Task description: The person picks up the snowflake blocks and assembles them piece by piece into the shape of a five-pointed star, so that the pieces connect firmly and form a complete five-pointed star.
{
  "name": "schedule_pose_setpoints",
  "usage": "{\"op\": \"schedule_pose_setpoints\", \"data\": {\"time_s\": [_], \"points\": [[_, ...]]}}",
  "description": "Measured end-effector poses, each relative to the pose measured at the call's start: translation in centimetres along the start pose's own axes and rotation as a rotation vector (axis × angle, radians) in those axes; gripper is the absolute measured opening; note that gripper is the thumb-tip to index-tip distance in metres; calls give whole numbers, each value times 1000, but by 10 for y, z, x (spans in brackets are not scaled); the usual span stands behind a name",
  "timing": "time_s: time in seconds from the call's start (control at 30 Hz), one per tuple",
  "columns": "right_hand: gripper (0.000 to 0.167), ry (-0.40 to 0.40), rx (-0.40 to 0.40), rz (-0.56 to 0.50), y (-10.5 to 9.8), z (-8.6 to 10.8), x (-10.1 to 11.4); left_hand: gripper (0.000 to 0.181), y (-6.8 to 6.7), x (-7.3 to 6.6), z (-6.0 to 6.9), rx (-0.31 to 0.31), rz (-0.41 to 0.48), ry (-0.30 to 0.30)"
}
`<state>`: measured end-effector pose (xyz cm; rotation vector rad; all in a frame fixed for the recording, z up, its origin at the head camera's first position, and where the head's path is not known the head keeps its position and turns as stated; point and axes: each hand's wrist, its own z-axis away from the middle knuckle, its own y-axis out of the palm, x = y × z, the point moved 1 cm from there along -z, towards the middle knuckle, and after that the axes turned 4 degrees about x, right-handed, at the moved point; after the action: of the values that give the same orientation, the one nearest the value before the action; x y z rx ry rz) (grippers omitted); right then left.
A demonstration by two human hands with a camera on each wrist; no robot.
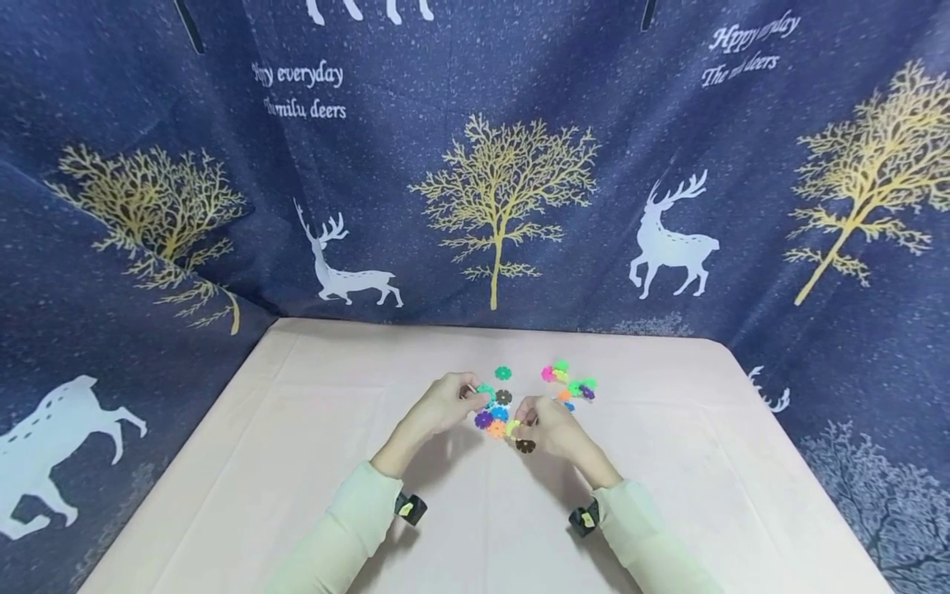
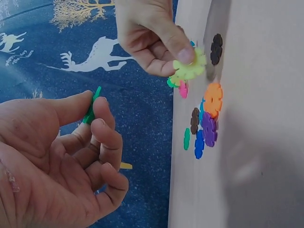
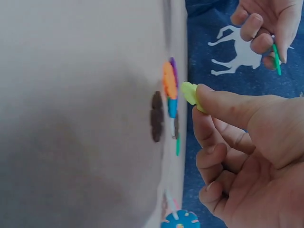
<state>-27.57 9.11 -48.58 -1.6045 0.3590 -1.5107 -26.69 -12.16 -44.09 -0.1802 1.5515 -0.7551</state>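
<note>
My left hand [image 1: 449,402] pinches a green notched plastic disc [image 2: 91,107] between thumb and index finger, held edge-on in the left wrist view. Across from it, my right hand [image 1: 552,427] grips a yellow-green flower-shaped disc [image 2: 191,68] by its edge, above the table. Between and below the hands lie loose discs: an orange one [image 2: 213,100], a purple one [image 2: 209,129], a blue one [image 2: 199,145] and a brown one [image 2: 194,120], some overlapping. A dark brown disc [image 1: 525,446] sits nearest me, below the right hand. Farther back rests another green disc [image 1: 503,373].
Beyond my right hand lies a second loose group with a pink disc [image 1: 548,374], a bright green disc [image 1: 576,388] and a dark purple disc [image 1: 587,391]. A pale cloth covers the table [image 1: 260,462]. A blue deer-print curtain [image 1: 416,247] hangs behind it.
</note>
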Motion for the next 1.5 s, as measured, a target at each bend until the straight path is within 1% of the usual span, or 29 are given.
{"op": "schedule_pose_setpoints", "data": {"time_s": [0.17,0.3,0.5,0.63,0.93,1.03,1.2,1.33,1.5], "points": [[10,-35,-40,-5,-9,3,7,13,1,0,1,14,34,16],[8,-51,-68,-21,-15,5,13,15,1,-1,2,32,57,22],[8,-126,-124,-26,-26,9,23,17,2,-4,3,50,83,9],[7,-171,-156,-20,-32,13,29,17,2,-5,3,53,93,17],[7,-220,-198,-16,-38,17,35,18,4,-6,2,67,107,38],[7,-234,-207,-20,-39,17,36,19,5,-6,1,78,125,44],[7,-260,-210,-18,-39,17,36,19,6,-6,-1,107,185,35],[6,-309,-211,-4,-40,18,36,20,7,-4,-3,134,242,28],[5,-383,-205,-6,-41,19,37,22,8,-2,-4,173,378,-4]]}}
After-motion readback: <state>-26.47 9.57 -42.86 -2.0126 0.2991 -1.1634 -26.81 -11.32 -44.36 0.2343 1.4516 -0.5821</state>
